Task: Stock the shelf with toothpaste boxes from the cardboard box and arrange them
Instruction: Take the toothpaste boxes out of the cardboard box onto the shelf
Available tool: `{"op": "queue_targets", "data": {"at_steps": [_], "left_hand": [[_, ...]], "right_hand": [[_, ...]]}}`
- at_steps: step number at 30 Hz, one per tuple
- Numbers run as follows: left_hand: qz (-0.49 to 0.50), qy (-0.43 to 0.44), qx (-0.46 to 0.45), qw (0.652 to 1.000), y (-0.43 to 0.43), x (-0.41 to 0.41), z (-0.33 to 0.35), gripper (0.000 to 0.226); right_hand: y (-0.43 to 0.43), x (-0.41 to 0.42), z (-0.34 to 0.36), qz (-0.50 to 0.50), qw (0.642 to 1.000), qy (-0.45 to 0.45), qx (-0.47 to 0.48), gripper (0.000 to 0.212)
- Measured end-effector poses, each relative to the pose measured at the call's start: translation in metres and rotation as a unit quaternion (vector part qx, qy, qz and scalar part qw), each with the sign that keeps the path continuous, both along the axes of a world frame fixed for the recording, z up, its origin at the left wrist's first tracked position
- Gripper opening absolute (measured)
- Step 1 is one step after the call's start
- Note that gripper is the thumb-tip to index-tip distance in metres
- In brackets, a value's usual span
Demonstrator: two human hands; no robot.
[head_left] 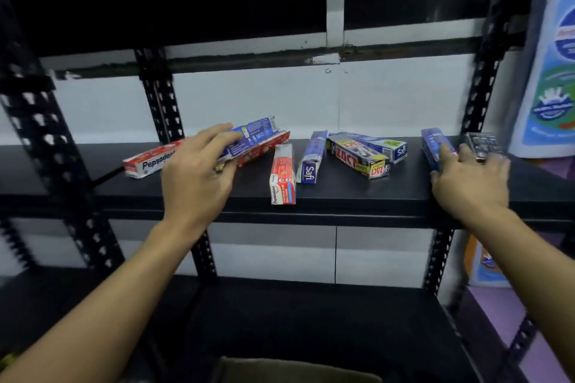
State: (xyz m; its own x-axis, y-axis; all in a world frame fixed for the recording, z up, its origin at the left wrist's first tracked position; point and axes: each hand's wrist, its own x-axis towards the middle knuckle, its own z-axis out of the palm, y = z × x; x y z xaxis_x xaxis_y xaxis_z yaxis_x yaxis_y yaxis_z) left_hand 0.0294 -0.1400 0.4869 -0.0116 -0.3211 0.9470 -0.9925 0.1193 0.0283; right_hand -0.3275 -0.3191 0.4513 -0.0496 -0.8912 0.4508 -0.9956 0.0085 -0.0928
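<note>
Left hand (199, 177) is clamped round a blue toothpaste box (253, 135), held over a red Pepsodent box (146, 162) on the shelf (342, 193). Right hand (469, 183) is laid on a second blue box (432, 143); its grip cannot be told.

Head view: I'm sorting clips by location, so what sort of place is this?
Probably a small shop or stockroom: black slotted metal shelving, branded toothpaste boxes strewn on it, the left hand gripping a blue box, and a cardboard box below.
</note>
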Motion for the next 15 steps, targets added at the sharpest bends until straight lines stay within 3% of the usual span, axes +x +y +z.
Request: {"op": "queue_targets", "data": {"at_steps": [3,7,10,15], "left_hand": [[0.027,0.013,0.008,1.000,0.007,0.008,-0.030,0.034],[0.007,-0.009,0.119,0.993,0.010,0.012,-0.059,0.037],[0.004,-0.017,0.202,0.979,0.012,0.003,-0.055,0.047],[-0.036,0.062,0.262,0.962,0.008,-0.004,-0.038,0.052]], "right_hand": [[-0.010,-0.001,-0.001,0.076,0.997,-0.016,-0.017,0.058],[-0.022,-0.007,-0.003,0.191,0.978,-0.078,0.016,0.062],[-0.025,-0.012,0.002,0.216,0.972,-0.072,0.051,0.065],[-0.019,-0.007,0.009,0.217,0.970,-0.088,0.072,0.064]]}}
